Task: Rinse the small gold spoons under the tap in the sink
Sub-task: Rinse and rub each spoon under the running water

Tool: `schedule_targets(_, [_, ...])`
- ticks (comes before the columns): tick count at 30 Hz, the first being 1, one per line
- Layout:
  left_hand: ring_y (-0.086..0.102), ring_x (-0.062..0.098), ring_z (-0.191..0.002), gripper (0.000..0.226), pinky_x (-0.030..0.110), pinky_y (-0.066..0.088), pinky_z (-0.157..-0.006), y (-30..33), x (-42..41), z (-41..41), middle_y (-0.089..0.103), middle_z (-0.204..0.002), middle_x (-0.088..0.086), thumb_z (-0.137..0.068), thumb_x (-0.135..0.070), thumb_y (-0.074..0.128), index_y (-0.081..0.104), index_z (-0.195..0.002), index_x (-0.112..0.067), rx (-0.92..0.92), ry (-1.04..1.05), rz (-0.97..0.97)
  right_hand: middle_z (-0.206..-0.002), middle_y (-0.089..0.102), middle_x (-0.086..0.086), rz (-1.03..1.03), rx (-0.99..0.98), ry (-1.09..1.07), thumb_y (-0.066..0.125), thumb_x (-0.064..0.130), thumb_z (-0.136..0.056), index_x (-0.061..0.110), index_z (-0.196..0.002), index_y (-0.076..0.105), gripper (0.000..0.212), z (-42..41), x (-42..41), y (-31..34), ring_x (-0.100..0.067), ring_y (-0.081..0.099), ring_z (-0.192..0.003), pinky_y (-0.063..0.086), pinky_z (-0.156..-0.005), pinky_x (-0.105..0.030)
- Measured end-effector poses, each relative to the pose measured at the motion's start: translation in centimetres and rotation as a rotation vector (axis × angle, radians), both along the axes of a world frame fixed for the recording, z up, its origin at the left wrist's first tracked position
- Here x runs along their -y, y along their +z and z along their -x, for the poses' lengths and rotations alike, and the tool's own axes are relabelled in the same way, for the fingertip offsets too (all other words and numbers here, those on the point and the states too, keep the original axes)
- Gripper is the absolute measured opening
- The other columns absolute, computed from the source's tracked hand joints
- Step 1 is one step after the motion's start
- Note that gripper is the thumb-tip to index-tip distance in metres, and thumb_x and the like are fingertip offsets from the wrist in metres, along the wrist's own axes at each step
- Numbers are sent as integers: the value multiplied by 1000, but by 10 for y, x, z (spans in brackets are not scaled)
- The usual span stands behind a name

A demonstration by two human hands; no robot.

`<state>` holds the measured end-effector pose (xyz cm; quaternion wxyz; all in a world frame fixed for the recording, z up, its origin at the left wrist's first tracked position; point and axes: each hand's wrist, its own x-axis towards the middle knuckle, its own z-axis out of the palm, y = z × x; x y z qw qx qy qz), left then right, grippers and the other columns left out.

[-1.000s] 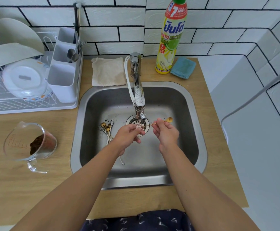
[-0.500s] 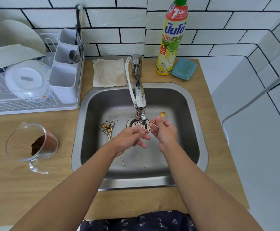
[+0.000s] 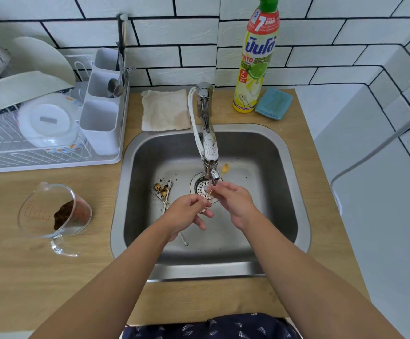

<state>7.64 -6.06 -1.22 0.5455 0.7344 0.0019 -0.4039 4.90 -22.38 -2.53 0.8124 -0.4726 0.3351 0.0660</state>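
The fingertips of the right hand [image 3: 233,201] pinched the thin handle of 1 small gold spoon [image 3: 224,168], whose bowl stood up past the tap [image 3: 208,145] nozzle, just to its right. The left hand [image 3: 186,214] met it beneath the nozzle, fingers curled against the handle's lower end over the drain [image 3: 200,188]; whether they actually gripped it could not be told. More small gold spoons [image 3: 163,192] lay dirty on the floor of the sink [image 3: 284,152], left of the drain. On the counter to the left stood a measuring jug [image 3: 52,216] holding brown grounds.
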Motion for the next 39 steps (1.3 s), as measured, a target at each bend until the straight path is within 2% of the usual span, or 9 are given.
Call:
schedule_targets(4, [63, 19, -53, 24, 26, 48, -70, 1, -2, 2, 78, -88, 2, -105, -27, 51, 66, -104, -9, 11, -48, -32, -85, 79, -7, -45, -13, -108, 72, 5, -94, 6, -95, 72, 2, -6, 1, 0, -17, 75, -83, 57, -77, -20])
schedule_targets(9, [62, 20, -52, 22, 28, 54, -62, 3, -5, 4, 78, -84, 3, -106, -21, 50, 64, -101, -5, 35, -73, -58, -88, 80, 3, 132, -21, 307, 81, 12, -86, 15, -98, 77, 13, 12, -8, -7, -5, 74, -82, 49, -92, -24])
schedule_targets(15, [62, 18, -52, 21, 21, 53, -61, 7, -7, 6, 78, -87, 3, -105, -22, 49, 63, -101, -6, 40, -96, -82, -85, 80, -1, 60, -42, -13, 75, 11, -92, 15, -88, 73, 5, -3, 4, -2, -11, 75, -80, 51, -83, -24])
schedule_targets(18, [61, 18, -51, 22, 22, 53, -60, 7, -8, 5, 78, -85, 2, -105, -21, 49, 63, -102, -4, 47, -95, -105, -86, 80, 3, 128, -36, 182, 80, 10, -86, 16, -92, 75, 10, 4, -4, -3, -10, 75, -82, 50, -75, -17])
schedule_targets(21, [62, 17, -52, 23, 21, 54, -58, 5, -11, 5, 77, -85, 1, -106, -23, 48, 64, -103, -7, 65, -92, -124, -80, 78, 9, 178, -28, 358, 81, 10, -85, 16, -93, 77, 12, 10, -12, -3, 0, 72, -72, 47, -82, -20])
schedule_targets(26, [61, 15, -51, 22, 14, 52, -55, 5, -10, 1, 78, -86, 0, -105, -24, 47, 63, -99, -11, 64, -94, -134, -89, 79, -3, 84, -59, 3, 73, 9, -92, 14, -89, 74, 6, -8, -2, 2, -9, 74, -76, 50, -75, -18])
schedule_targets(32, [60, 17, -48, 22, 19, 49, -50, 3, -16, -4, 75, -78, 0, -105, -24, 48, 63, -95, -12, 116, -106, -157, -77, 77, 4, 124, -45, 306, 78, 5, -87, 12, -95, 74, 11, 1, -20, 0, -2, 73, -67, 50, -60, -8])
schedule_targets(36, [60, 14, -48, 23, 28, 46, -62, 3, -11, -4, 67, -68, -9, -103, -27, 44, 60, -90, -19, 157, -144, -193, -83, 76, -3, 41, -59, 54, 71, 9, -95, 12, -89, 72, 6, -11, -12, 6, -9, 74, -70, 50, -58, -10])
schedule_targets(39, [54, 12, -48, 24, 27, 44, -58, 1, -8, -5, 58, -61, -8, -100, -26, 42, 57, -83, -18, 147, -131, -175, -86, 75, -6, 36, -74, -61, 68, 7, -97, 11, -90, 72, 9, -14, -12, 3, -12, 71, -74, 51, -59, -11])
